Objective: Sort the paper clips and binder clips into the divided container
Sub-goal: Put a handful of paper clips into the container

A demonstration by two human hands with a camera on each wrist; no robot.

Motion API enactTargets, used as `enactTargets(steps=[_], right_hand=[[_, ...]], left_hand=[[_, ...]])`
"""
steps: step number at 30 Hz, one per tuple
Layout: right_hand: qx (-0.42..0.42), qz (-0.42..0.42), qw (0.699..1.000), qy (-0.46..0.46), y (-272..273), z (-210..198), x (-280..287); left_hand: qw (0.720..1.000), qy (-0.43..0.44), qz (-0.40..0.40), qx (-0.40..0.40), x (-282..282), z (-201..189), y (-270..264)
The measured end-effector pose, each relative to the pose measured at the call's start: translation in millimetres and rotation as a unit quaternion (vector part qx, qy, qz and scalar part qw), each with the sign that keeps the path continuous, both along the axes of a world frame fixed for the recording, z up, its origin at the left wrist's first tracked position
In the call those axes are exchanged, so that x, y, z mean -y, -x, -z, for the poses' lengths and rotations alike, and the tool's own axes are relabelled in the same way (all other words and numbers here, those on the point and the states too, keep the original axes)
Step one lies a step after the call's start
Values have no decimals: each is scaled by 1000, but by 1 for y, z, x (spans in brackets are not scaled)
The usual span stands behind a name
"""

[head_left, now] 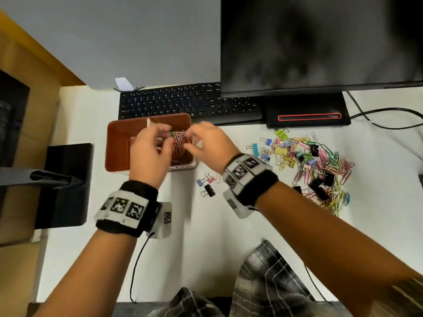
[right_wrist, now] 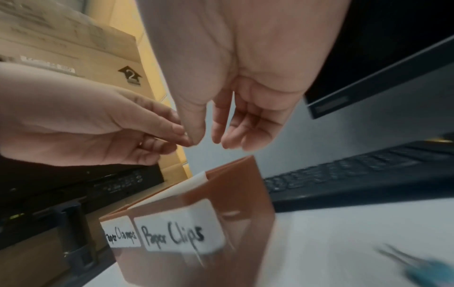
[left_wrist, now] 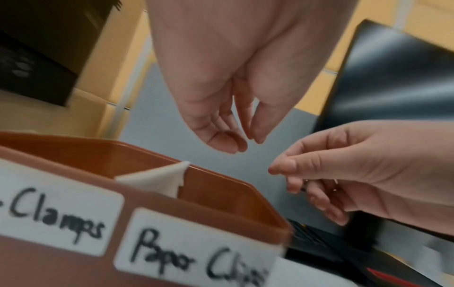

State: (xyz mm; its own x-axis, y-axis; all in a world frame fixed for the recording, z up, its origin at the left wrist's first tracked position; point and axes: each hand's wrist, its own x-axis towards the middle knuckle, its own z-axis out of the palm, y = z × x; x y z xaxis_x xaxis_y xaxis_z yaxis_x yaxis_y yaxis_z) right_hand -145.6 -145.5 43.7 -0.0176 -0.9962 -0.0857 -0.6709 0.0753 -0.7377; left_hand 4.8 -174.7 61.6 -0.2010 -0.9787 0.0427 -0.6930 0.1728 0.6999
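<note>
now both hands pinch a tangled paper clip bunch (head_left: 179, 136) over the container's (head_left: 119, 143) right compartment; tease the fingers apart gently there so loosened clips drop inside it.

White desk (head_left: 206, 248), grey partition (head_left: 137, 37), cardboard boxes (head_left: 27, 92)

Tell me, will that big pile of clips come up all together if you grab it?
Probably partly: the pile of clips looks tangled, so some may hang in chains. Loose ones would likely slip off. The bunch over the box seems clumped like that.
</note>
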Motion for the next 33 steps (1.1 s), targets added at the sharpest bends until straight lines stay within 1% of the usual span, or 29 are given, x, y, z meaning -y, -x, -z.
enactTargets(steps=[2, 5, 7, 8, 10, 14, 18, 24, 26, 29, 33], right_hand=[[-17, 35, 999, -11, 28, 16, -25], [-56, 105, 991, -63, 78, 39, -57], [-87, 140, 983, -84, 107, 50, -64], [-89, 151, 980, -95, 117, 53, -64], [-84, 155, 977, -121, 132, 59, -58], [-123, 97, 972, -177, 135, 71, -53], [-111, 108, 973, -174, 137, 78, -70], [-132, 91, 973, -167, 142, 81, -86], [-134, 82, 972, -174, 145, 79, -87], [-160, 77, 967, -181, 149, 74, -90], [-166, 59, 972, -156, 146, 69, -80]], left_hand=[[997, -8, 70, -10, -25, 5, 19], [981, -87, 176, 2, -59, 26, 54], [972, -109, 209, 12, -69, 44, 78], [969, -117, 217, 25, -69, 51, 88], [964, -142, 216, 60, -68, 63, 109], [957, -156, 204, 131, -63, 79, 134], [953, -148, 199, 175, -62, 95, 138], [956, -120, 200, 177, -63, 102, 137], [957, -124, 194, 175, -62, 99, 137], [956, -137, 187, 179, -59, 96, 138], [952, -156, 185, 187, -54, 96, 139]])
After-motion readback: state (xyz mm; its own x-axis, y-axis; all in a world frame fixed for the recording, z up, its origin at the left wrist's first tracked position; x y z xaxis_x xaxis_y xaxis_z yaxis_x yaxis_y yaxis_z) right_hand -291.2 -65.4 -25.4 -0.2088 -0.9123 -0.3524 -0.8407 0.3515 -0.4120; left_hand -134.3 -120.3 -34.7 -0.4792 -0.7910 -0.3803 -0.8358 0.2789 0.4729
